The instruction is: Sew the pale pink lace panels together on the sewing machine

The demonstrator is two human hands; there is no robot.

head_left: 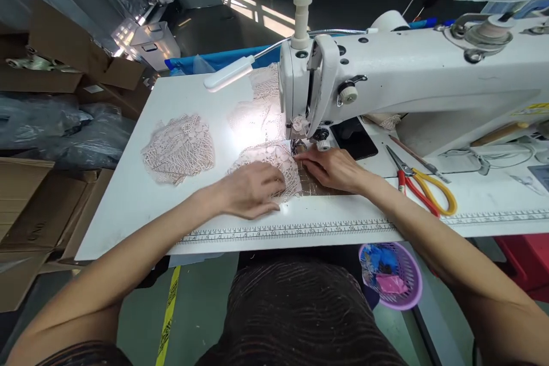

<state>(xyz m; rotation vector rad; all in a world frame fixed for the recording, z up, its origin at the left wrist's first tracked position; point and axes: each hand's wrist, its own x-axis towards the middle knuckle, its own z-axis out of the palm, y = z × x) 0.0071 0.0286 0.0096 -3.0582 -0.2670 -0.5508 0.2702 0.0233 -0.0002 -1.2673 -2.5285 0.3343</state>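
Note:
A pale pink piece of lace fabric (pixel 274 154) lies under the presser-foot area of a white sewing machine (pixel 386 77). Spread over its near side, my left hand (pixel 255 190) rests with the fingers apart and lightly curved. My right hand (pixel 332 168) is at the lace's right edge, close to the needle, its thumb and fingertips pinched together; what lies between them is too small to make out. More pale lace (pixel 255 117) extends behind, under the lamp's bright light. A separate heap of lace (pixel 180 148) lies on the table to the left.
A lamp (pixel 229 73) hangs over the white table (pixel 124 206). Scissors (pixel 422 183) with red and yellow handles and a black phone-like slab (pixel 355 137) lie right of the needle. A ruler tape (pixel 274 233) runs along the front edge. Below is a purple basket (pixel 412 286); cardboard boxes (pixel 47 206) stand left.

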